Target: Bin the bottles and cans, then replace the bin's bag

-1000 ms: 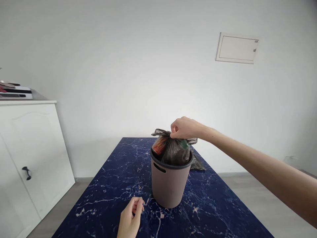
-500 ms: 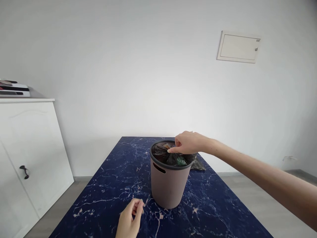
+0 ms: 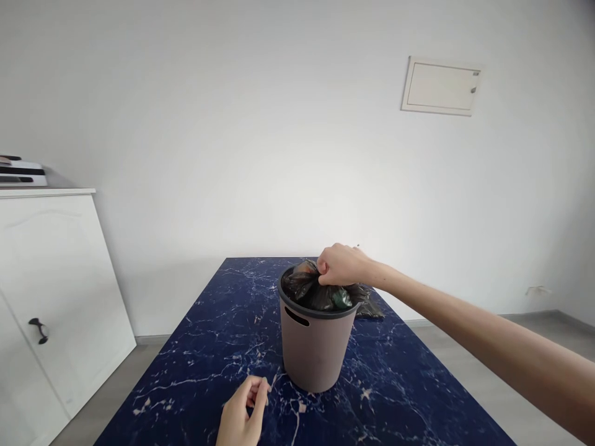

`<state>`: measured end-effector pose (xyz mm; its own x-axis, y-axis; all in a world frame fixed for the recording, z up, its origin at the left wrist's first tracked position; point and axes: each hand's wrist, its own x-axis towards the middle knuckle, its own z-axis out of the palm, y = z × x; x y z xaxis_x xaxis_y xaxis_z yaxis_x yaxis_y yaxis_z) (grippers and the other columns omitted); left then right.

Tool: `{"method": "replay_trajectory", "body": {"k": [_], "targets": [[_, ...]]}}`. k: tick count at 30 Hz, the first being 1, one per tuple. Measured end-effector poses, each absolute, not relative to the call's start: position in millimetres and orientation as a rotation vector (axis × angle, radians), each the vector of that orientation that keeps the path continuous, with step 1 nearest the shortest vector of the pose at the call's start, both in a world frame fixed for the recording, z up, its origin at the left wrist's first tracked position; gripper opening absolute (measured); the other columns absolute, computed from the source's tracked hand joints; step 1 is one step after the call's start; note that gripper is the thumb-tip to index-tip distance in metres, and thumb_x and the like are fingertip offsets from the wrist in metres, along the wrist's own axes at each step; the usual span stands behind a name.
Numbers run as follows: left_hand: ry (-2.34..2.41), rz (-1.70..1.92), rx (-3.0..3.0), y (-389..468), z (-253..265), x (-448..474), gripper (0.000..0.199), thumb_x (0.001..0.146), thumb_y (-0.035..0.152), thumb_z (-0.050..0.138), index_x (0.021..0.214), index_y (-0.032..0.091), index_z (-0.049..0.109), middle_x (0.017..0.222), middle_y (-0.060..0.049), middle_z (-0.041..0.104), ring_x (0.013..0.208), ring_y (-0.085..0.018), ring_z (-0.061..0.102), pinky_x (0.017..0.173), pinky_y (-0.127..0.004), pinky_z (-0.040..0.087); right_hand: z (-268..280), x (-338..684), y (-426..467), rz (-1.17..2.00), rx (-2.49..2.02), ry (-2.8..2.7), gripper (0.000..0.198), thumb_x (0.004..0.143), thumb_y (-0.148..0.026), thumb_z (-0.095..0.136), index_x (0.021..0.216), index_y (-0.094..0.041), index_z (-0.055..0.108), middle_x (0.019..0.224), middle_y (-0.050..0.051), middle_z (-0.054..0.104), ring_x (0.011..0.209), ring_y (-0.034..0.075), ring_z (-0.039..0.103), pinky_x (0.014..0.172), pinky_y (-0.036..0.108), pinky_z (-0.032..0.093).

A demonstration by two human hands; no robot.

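On the blue table [image 3: 209,337], the bin [image 3: 316,350] stands upright. The black bag [image 3: 321,300] inside it bulged well above the rim a second ago; now it sits lower, so the bin seems to hold most of it. The right hand [image 3: 344,265] pinches its gathered top, fingers closed. The left hand [image 3: 242,409], fingers curled to the thumb, shows nothing held. A green patch [image 3: 341,298] shows through the plastic.
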<state>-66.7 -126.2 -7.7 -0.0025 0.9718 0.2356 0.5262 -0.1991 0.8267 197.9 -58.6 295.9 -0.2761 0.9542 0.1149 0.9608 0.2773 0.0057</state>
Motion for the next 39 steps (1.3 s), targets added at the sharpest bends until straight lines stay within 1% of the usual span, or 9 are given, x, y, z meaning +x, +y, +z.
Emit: {"method": "replay_trajectory", "body": {"k": [5, 9, 16, 23, 26, 28, 31, 33, 39], "targets": [[1.522, 1.086, 1.754, -126.2, -6.7, -68.0, 0.053, 0.099, 0.073, 0.045, 0.086, 0.026, 0.066, 0.078, -0.003, 0.068, 0.074, -0.021, 0.064, 0.064, -0.027, 0.048, 318.4, 210.6, -61.6, -0.186, -1.768, -2.256, 0.009, 0.081, -0.030, 0.066, 0.082, -0.025, 0.073, 0.093, 0.004, 0.078, 0.088, 0.024, 0.069, 0.066, 0.031, 0.042], [1.528, 1.107, 1.752, -127.3, -5.5, -67.5, 0.053, 0.099, 0.073, 0.046, 0.085, 0.025, 0.066, 0.079, -0.004, 0.069, 0.076, -0.022, 0.065, 0.065, -0.027, 0.049, 323.5, 214.9, -62.9, -0.208, -1.722, -2.185, 0.012, 0.082, -0.031, 0.065, 0.086, -0.025, 0.074, 0.100, 0.003, 0.079, 0.091, 0.023, 0.069, 0.065, 0.030, 0.040], [1.508, 1.140, 1.775, -130.8, 0.4, -66.2, 0.052, 0.098, 0.073, 0.048, 0.088, 0.026, 0.069, 0.080, -0.004, 0.072, 0.076, -0.023, 0.067, 0.068, -0.028, 0.053, 312.4, 213.6, -76.6, -0.159, -1.584, -2.173, 0.007, 0.082, -0.029, 0.064, 0.082, -0.025, 0.069, 0.092, -0.001, 0.078, 0.085, 0.019, 0.068, 0.063, 0.027, 0.039], [1.476, 1.153, 1.838, -130.9, -1.1, -65.8, 0.052, 0.098, 0.071, 0.047, 0.086, 0.026, 0.069, 0.079, -0.005, 0.072, 0.075, -0.024, 0.069, 0.068, -0.030, 0.055, 332.3, 243.7, -84.0, -0.201, -1.413, -1.911, 0.008, 0.084, -0.027, 0.065, 0.081, -0.022, 0.070, 0.083, 0.000, 0.074, 0.084, 0.019, 0.068, 0.074, 0.029, 0.046], [1.483, 1.143, 1.845, -130.1, -1.8, -66.6, 0.051, 0.098, 0.071, 0.048, 0.086, 0.026, 0.069, 0.079, -0.005, 0.073, 0.075, -0.025, 0.069, 0.072, -0.031, 0.056, 348.4, 268.8, -91.2, -0.133, -1.377, -1.769, 0.011, 0.085, -0.031, 0.066, 0.085, -0.022, 0.072, 0.094, 0.003, 0.076, 0.088, 0.021, 0.070, 0.075, 0.030, 0.049], [1.484, 1.140, 1.850, -130.0, -0.7, -67.0, 0.051, 0.099, 0.071, 0.048, 0.086, 0.026, 0.068, 0.079, -0.005, 0.073, 0.076, -0.024, 0.069, 0.075, -0.031, 0.057, 356.7, 287.0, -99.3, -0.005, -1.320, -1.647, 0.015, 0.084, -0.035, 0.068, 0.090, -0.022, 0.072, 0.102, 0.004, 0.076, 0.085, 0.020, 0.069, 0.070, 0.030, 0.050], [1.473, 1.132, 1.871, -131.0, 2.7, -67.0, 0.051, 0.099, 0.070, 0.046, 0.085, 0.026, 0.068, 0.079, -0.005, 0.073, 0.077, -0.024, 0.069, 0.077, -0.032, 0.056, 361.3, 314.2, -114.5, 0.228, -1.208, -1.451, 0.021, 0.083, -0.040, 0.074, 0.094, -0.022, 0.070, 0.093, 0.004, 0.073, 0.072, 0.016, 0.063, 0.060, 0.028, 0.046], [1.470, 1.127, 1.888, -131.9, 5.0, -66.8, 0.052, 0.099, 0.071, 0.046, 0.083, 0.026, 0.067, 0.078, -0.005, 0.073, 0.076, -0.024, 0.069, 0.077, -0.031, 0.056, 358.5, 333.0, -125.1, 0.313, -1.164, -1.340, 0.021, 0.082, -0.039, 0.078, 0.090, -0.022, 0.069, 0.085, 0.004, 0.070, 0.069, 0.015, 0.060, 0.057, 0.028, 0.044], [1.467, 1.132, 1.920, -132.9, 6.8, -65.9, 0.051, 0.098, 0.070, 0.047, 0.085, 0.026, 0.067, 0.079, -0.005, 0.074, 0.076, -0.024, 0.070, 0.077, -0.032, 0.055, 328.9, 396.6, -157.9, 0.349, -1.254, -1.164, 0.018, 0.083, -0.044, 0.077, 0.081, -0.028, 0.069, 0.085, 0.006, 0.067, 0.071, 0.020, 0.060, 0.058, 0.033, 0.044]]}}
